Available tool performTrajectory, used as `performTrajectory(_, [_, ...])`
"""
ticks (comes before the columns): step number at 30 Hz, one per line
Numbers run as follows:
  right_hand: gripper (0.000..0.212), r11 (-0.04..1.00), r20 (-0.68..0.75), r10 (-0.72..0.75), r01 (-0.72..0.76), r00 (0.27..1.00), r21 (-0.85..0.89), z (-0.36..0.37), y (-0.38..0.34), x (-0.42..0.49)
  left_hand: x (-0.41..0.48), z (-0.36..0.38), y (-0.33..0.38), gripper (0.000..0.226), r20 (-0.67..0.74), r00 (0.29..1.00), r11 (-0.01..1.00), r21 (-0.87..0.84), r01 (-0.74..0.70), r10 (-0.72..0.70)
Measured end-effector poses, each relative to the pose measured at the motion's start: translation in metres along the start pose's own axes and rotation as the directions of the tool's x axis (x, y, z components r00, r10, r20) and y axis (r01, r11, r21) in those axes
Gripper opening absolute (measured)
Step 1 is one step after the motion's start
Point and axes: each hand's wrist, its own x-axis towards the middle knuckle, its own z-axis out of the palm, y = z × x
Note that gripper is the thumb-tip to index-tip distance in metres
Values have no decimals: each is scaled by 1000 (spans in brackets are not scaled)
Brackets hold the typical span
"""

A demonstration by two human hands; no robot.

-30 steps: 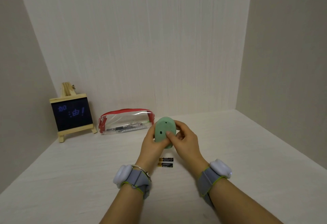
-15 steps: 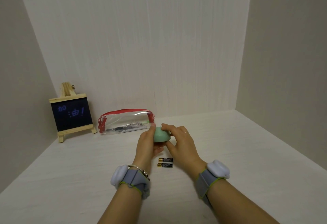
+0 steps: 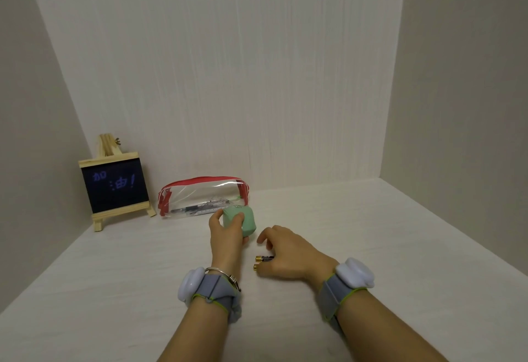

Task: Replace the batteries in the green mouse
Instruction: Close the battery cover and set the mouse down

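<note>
The left hand (image 3: 225, 236) has its grip curled round the green mouse (image 3: 247, 223), beside the clear pencil case (image 3: 200, 196). The right hand (image 3: 288, 253) lies over two batteries (image 3: 264, 258) on the table (image 3: 371, 247) — whether its grip pinches them, I cannot tell. Fitting them probably remains — the compartment is hidden.

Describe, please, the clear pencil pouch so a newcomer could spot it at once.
Follow the pale back wall to the small wooden easel chalkboard at its left end. Right of it lies the transparent plastic pencil pouch, behind the rounded green mouse. Only it is see-through, trimmed in red.
</note>
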Motion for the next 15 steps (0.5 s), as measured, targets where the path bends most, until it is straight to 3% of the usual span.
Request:
performTrajectory(4, [44,998,43,22,-20,999,-56,-5,2,-2,3,0,-2,50,2,1000,999,36,-1,1])
performTrajectory(7, [27,998,23,48,-47,999,-34,-5,4,-3,2,0,-2,52,20,1000,998,58,0,-1])
performTrajectory(10, [19,996,-48,87,-87,995,-3,-5,8,-1,3,0,-4,50,40,999,997,75,-3,0])
performTrajectory(15, [26,971,-225,231,-237,947,-3,-2,16,4,1,2,-6,51,99,995,979,204,-23,3])
